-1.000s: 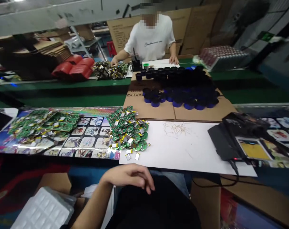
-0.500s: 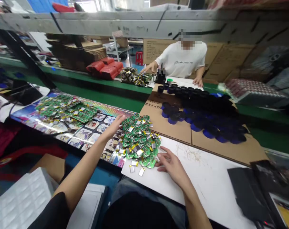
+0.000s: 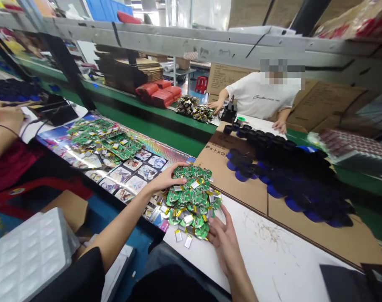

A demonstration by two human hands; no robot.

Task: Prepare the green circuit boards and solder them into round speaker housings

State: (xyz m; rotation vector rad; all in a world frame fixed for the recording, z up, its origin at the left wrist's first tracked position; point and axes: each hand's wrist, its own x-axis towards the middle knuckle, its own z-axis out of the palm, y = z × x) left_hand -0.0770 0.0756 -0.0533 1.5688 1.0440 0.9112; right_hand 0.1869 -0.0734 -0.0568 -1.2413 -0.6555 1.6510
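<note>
A heap of small green circuit boards [image 3: 191, 205] with silver-and-yellow pouch cells wired to them lies at the edge of a white paper sheet [image 3: 260, 247]. My left hand [image 3: 166, 178] rests with spread fingers against the heap's far left side. My right hand [image 3: 222, 243] presses against its lower right side, fingers apart. Both hands touch the heap without closing on it. Two loose pouch cells [image 3: 183, 239] lie just below it. A second, flatter spread of boards [image 3: 104, 140] sits farther left on a printed anime mat [image 3: 137, 167].
Beyond the paper, a cardboard sheet [image 3: 235, 176] carries many dark round blue-rimmed containers [image 3: 288, 180]. A co-worker's hand [image 3: 5, 117] shows at far left. Another person in a white T-shirt [image 3: 260, 96] works across the green bench. White foam [image 3: 27, 256] lies at lower left.
The view has swung right and tilted. Both my hands have closed in on the heap from either side, and the heap looks more compact. The co-worker's hand has entered at far left.
</note>
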